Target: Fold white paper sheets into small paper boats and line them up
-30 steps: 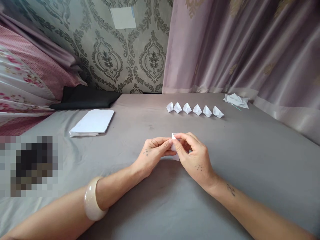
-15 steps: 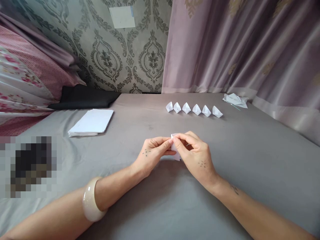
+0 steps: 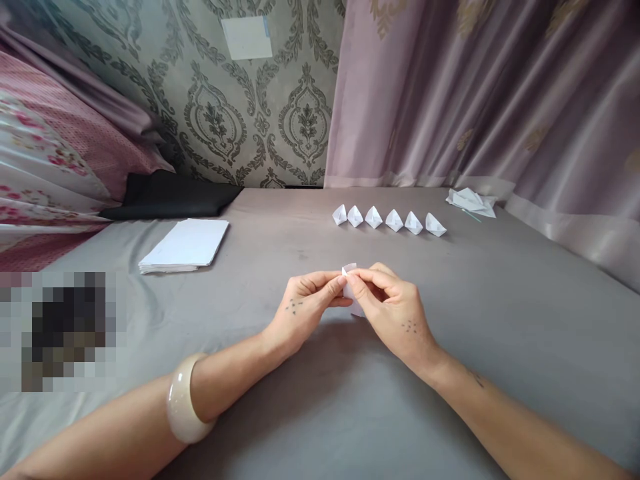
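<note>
Between my two hands is a small piece of folded white paper (image 3: 353,305), held just above the grey cloth. My left hand (image 3: 311,301) pinches its left edge between thumb and fingers. On the other side my right hand (image 3: 387,297) grips the paper near its top, thumb and forefinger meeting close to the left thumb. A pale corner pokes up above the fingertips, and the lower end hangs beneath. My fingers cover most of the middle, so the full shape of the fold is hidden.
Beyond my hands, several folded paper boats (image 3: 394,221) stand in a row. A stack of white paper (image 3: 185,245) lies at left, with black fabric (image 3: 170,195) behind it. Crumpled white paper (image 3: 471,201) rests at back right by the curtain (image 3: 425,93). Grey cloth (image 3: 280,413) covers the surface.
My right hand has turned slightly and shifted a little to the right at the wrist. The paper's upper flap has tilted, and less of its lower end shows. My left hand stays nearly still.
</note>
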Tool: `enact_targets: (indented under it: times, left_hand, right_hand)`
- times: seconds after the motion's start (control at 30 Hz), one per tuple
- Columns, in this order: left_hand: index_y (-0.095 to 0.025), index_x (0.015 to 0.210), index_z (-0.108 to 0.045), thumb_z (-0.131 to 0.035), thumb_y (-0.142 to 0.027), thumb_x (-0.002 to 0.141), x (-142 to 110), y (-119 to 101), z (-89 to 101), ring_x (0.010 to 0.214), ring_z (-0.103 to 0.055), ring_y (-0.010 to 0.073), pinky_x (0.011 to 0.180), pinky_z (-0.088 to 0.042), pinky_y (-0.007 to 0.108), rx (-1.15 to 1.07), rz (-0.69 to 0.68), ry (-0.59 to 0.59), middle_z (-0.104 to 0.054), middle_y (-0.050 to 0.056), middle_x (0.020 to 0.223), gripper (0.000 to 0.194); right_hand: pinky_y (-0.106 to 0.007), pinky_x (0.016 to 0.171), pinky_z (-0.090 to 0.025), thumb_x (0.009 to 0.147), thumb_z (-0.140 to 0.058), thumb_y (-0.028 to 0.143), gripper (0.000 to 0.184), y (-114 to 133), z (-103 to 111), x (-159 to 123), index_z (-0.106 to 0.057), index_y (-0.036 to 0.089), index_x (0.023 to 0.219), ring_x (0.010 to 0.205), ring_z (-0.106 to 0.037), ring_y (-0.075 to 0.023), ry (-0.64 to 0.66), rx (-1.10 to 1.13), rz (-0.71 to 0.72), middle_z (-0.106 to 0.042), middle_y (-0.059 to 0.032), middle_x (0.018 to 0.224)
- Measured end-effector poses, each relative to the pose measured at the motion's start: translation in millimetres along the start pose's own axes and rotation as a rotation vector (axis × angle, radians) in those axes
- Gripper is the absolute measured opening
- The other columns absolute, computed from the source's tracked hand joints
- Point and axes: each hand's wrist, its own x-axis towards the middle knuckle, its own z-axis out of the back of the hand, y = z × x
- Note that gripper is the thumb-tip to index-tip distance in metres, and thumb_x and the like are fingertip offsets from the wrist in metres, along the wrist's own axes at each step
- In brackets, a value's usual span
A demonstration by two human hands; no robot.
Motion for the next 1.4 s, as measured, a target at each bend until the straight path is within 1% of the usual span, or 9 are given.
enact_targets:
  times: [0.3,0.53,0.63,0.87,0.97,1.07,1.2,1.27,1.4]
  left_hand:
    - [-0.019,0.099,-0.076,-0.065,-0.037,0.083,-1,-6,-0.3,0.087,-0.064,0.0205,0.075,-0.055,0.032,0.092,-0.028,0.012,-0.073,0.006,0.092,0.026]
    - [-0.022,0.079,-0.077,-0.067,-0.031,0.080,0,-10,-0.6,0.089,-0.059,0.0186,0.082,-0.045,0.029,0.162,-0.127,-0.148,-0.070,0.004,0.089,0.014]
    - [-0.021,0.078,-0.076,-0.066,-0.030,0.081,0,-8,-0.9,0.088,-0.058,0.0170,0.082,-0.044,0.028,0.098,-0.114,-0.174,-0.069,0.002,0.083,0.014]
    - [-0.018,0.080,-0.075,-0.070,-0.031,0.079,2,-4,-0.3,0.079,-0.059,0.0144,0.079,-0.045,0.027,-0.045,0.007,-0.101,-0.070,0.003,0.078,0.014]
    - [-0.017,0.081,-0.075,-0.073,-0.031,0.076,3,-5,-0.4,0.079,-0.060,0.0152,0.078,-0.045,0.028,-0.072,0.027,-0.113,-0.070,0.003,0.079,0.014]
    - [-0.017,0.085,-0.074,-0.071,-0.032,0.077,4,-5,-1.0,0.078,-0.060,0.0162,0.076,-0.046,0.030,-0.107,0.040,-0.103,-0.070,0.005,0.081,0.018]
    - [-0.016,0.090,-0.072,-0.074,-0.030,0.075,4,-4,-1.9,0.079,-0.060,0.0152,0.075,-0.047,0.029,-0.149,0.045,-0.115,-0.070,0.005,0.089,0.020]
    - [-0.017,0.090,-0.071,-0.076,-0.028,0.073,5,-1,-1.5,0.077,-0.059,0.0126,0.073,-0.046,0.027,-0.137,0.026,-0.152,-0.069,0.004,0.089,0.021]
    - [-0.015,0.084,-0.069,-0.075,-0.029,0.074,6,3,0.8,0.072,-0.056,0.0106,0.069,-0.045,0.024,-0.067,0.032,-0.170,-0.066,0.002,0.081,0.018]
  right_hand:
    - [-0.023,0.053,-0.044,0.088,-0.054,0.033,0.022,-2,1,0,-0.067,0.018,0.077,0.055,-0.048,-0.0098,0.016,-0.037,-0.018,-0.054,0.0000,0.068]
    - [-0.023,0.051,-0.041,0.086,-0.058,0.036,0.023,0,-3,-3,-0.067,0.018,0.076,0.054,-0.045,-0.0098,0.040,0.046,-0.068,-0.049,0.0016,0.064]
    - [-0.023,0.051,-0.039,0.085,-0.058,0.035,0.023,0,-4,-2,-0.066,0.018,0.072,0.054,-0.043,-0.0094,0.071,0.050,-0.075,-0.046,0.0023,0.062]
    - [-0.024,0.051,-0.036,0.083,-0.058,0.039,0.030,-1,0,0,-0.061,0.018,0.062,0.054,-0.040,-0.0096,0.130,0.055,-0.170,-0.044,0.0029,0.059]
    - [-0.024,0.052,-0.038,0.081,-0.062,0.044,0.032,-3,3,1,-0.058,0.018,0.062,0.055,-0.042,-0.0103,0.106,0.043,-0.208,-0.047,0.0030,0.059]
    - [-0.026,0.058,-0.043,0.082,-0.060,0.049,0.032,-7,5,1,-0.061,0.019,0.074,0.062,-0.051,-0.0125,0.066,0.117,-0.263,-0.057,0.0008,0.066]
    - [-0.032,0.073,-0.050,0.083,-0.060,0.050,0.035,-14,3,2,-0.068,0.019,0.097,0.078,-0.062,-0.0183,0.186,0.350,-0.332,-0.069,-0.0050,0.085]
    - [-0.034,0.076,-0.050,0.081,-0.064,0.047,0.033,-16,0,1,-0.071,0.020,0.098,0.080,-0.064,-0.0195,0.203,0.388,-0.354,-0.071,-0.0051,0.087]
    - [-0.034,0.075,-0.049,0.079,-0.066,0.044,0.026,-16,-3,0,-0.073,0.020,0.086,0.079,-0.064,-0.0197,0.151,0.366,-0.364,-0.071,-0.0037,0.081]
